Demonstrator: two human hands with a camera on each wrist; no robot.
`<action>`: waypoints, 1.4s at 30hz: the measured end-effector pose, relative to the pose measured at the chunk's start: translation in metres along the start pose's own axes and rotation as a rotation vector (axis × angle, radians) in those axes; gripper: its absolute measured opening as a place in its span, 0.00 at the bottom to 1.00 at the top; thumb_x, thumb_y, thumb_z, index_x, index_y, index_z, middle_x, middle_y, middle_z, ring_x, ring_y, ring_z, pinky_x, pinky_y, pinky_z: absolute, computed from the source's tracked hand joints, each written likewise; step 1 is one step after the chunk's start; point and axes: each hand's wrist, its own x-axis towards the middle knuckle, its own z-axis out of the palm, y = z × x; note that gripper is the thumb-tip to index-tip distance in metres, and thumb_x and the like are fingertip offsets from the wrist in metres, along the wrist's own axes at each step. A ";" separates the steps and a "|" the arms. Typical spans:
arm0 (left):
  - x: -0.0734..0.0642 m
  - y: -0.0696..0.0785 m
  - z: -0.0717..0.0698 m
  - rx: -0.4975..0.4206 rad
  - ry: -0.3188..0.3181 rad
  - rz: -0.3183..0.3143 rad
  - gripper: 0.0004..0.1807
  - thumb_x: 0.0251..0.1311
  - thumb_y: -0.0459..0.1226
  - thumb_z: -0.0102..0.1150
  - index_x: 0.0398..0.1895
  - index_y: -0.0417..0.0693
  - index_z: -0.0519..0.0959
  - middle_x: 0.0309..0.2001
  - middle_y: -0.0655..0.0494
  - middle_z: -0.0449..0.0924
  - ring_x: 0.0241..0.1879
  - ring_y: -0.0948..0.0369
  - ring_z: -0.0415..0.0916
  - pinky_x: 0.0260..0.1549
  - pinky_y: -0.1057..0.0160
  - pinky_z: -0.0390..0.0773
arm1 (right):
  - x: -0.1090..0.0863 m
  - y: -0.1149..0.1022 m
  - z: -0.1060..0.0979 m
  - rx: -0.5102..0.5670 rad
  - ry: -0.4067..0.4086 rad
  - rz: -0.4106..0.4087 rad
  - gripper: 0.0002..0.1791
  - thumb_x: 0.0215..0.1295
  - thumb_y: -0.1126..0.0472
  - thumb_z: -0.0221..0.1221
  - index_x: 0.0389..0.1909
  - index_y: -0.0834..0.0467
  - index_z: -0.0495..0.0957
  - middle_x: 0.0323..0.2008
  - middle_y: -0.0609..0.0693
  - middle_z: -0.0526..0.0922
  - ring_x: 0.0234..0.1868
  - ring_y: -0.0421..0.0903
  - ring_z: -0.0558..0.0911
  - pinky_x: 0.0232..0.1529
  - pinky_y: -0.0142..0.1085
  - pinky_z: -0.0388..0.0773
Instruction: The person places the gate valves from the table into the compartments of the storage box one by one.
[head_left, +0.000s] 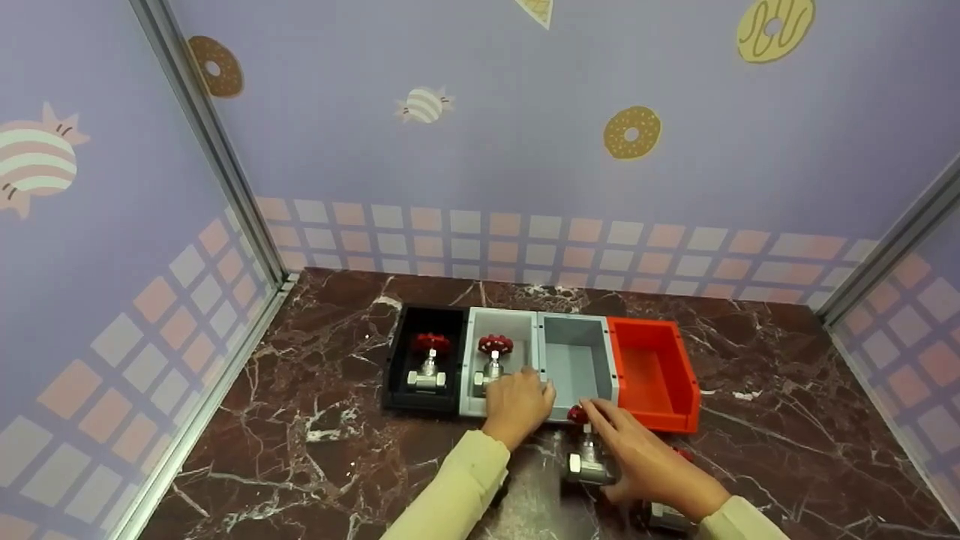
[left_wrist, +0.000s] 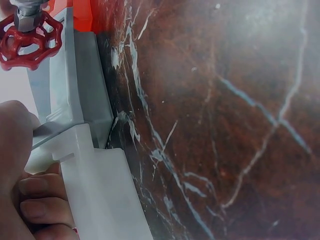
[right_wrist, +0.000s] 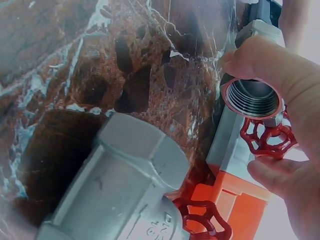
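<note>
Just behind the grip of the bare left hand (head_left: 519, 405), a long pale-yellow cloth sleeve (head_left: 450, 487) begins at the wrist, matte and plain, its cuff (head_left: 484, 448) loosely creased. Behind the grip of the bare right hand (head_left: 645, 457), a matching pale-yellow cloth sleeve (head_left: 739, 521) also ends at the wrist. At the left grip, the fingers (left_wrist: 47, 209) have smooth, rounded tips.

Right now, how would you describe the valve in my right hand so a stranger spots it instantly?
On the dark marbled table, find the row of bins. In front of the gray bin is a silver valve with a red handwheel. Unlike the black-bin valve, the white-bin valve and the table valve beside it, this one is gripped in your right hand.
</note>
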 end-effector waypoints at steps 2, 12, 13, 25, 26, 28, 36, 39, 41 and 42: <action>0.000 0.000 0.000 -0.003 -0.007 -0.005 0.20 0.57 0.53 0.55 0.19 0.49 0.78 0.14 0.53 0.78 0.12 0.55 0.73 0.10 0.57 0.64 | 0.001 0.001 -0.001 0.007 -0.004 0.005 0.69 0.31 0.56 0.77 0.76 0.54 0.46 0.69 0.59 0.60 0.66 0.55 0.68 0.57 0.49 0.75; -0.001 0.000 0.001 -0.006 0.016 -0.006 0.20 0.56 0.53 0.56 0.19 0.49 0.78 0.15 0.53 0.79 0.13 0.54 0.75 0.10 0.56 0.65 | 0.006 0.003 -0.002 0.010 0.024 0.006 0.70 0.30 0.57 0.77 0.77 0.51 0.45 0.68 0.57 0.62 0.66 0.54 0.68 0.59 0.49 0.73; -0.001 0.000 0.001 -0.005 0.014 -0.006 0.20 0.57 0.53 0.56 0.19 0.49 0.78 0.15 0.53 0.79 0.13 0.54 0.75 0.10 0.56 0.65 | 0.007 0.003 -0.002 0.010 0.029 0.006 0.70 0.30 0.57 0.77 0.77 0.51 0.45 0.68 0.57 0.62 0.65 0.53 0.68 0.59 0.49 0.73; -0.001 0.000 -0.002 -0.031 -0.046 -0.023 0.21 0.59 0.54 0.56 0.19 0.49 0.77 0.14 0.54 0.78 0.12 0.56 0.72 0.10 0.57 0.64 | 0.017 0.002 -0.006 -0.010 0.065 -0.012 0.68 0.30 0.55 0.78 0.76 0.56 0.49 0.68 0.57 0.63 0.65 0.54 0.69 0.61 0.49 0.72; 0.000 0.000 -0.002 -0.035 -0.046 -0.023 0.21 0.59 0.54 0.56 0.19 0.49 0.77 0.14 0.54 0.77 0.12 0.56 0.72 0.10 0.57 0.64 | 0.017 0.002 -0.007 -0.009 0.063 -0.011 0.68 0.30 0.56 0.78 0.76 0.56 0.48 0.68 0.57 0.62 0.65 0.54 0.69 0.61 0.48 0.72; 0.000 0.000 -0.001 -0.042 -0.048 -0.023 0.21 0.59 0.54 0.56 0.19 0.49 0.77 0.14 0.53 0.77 0.12 0.55 0.72 0.10 0.57 0.64 | 0.018 0.003 -0.008 -0.001 0.058 -0.008 0.69 0.30 0.57 0.77 0.76 0.55 0.48 0.68 0.58 0.62 0.65 0.54 0.69 0.61 0.48 0.72; 0.001 0.000 -0.001 -0.023 -0.058 -0.025 0.21 0.59 0.54 0.56 0.21 0.48 0.78 0.15 0.53 0.78 0.13 0.55 0.74 0.11 0.57 0.66 | 0.023 0.006 -0.012 0.029 0.037 0.008 0.69 0.30 0.60 0.76 0.77 0.53 0.46 0.70 0.56 0.60 0.65 0.53 0.69 0.60 0.47 0.73; 0.001 0.000 0.000 -0.029 -0.079 -0.034 0.21 0.59 0.55 0.56 0.23 0.48 0.79 0.16 0.53 0.79 0.14 0.55 0.74 0.12 0.56 0.66 | 0.025 0.007 -0.013 0.037 0.030 0.009 0.69 0.31 0.60 0.75 0.77 0.51 0.45 0.70 0.56 0.60 0.64 0.51 0.69 0.60 0.47 0.73; 0.002 0.001 0.000 -0.036 -0.093 -0.041 0.21 0.60 0.55 0.55 0.24 0.48 0.79 0.17 0.53 0.79 0.15 0.54 0.75 0.13 0.56 0.67 | 0.026 0.007 -0.013 0.044 0.024 0.017 0.68 0.32 0.60 0.75 0.77 0.51 0.44 0.70 0.55 0.59 0.63 0.51 0.70 0.59 0.47 0.73; 0.002 0.001 0.000 -0.038 -0.099 -0.044 0.21 0.60 0.55 0.55 0.24 0.48 0.79 0.17 0.53 0.79 0.15 0.54 0.75 0.13 0.56 0.67 | 0.026 0.008 -0.013 0.051 0.021 0.023 0.68 0.32 0.60 0.74 0.77 0.50 0.44 0.70 0.55 0.59 0.62 0.51 0.70 0.59 0.47 0.73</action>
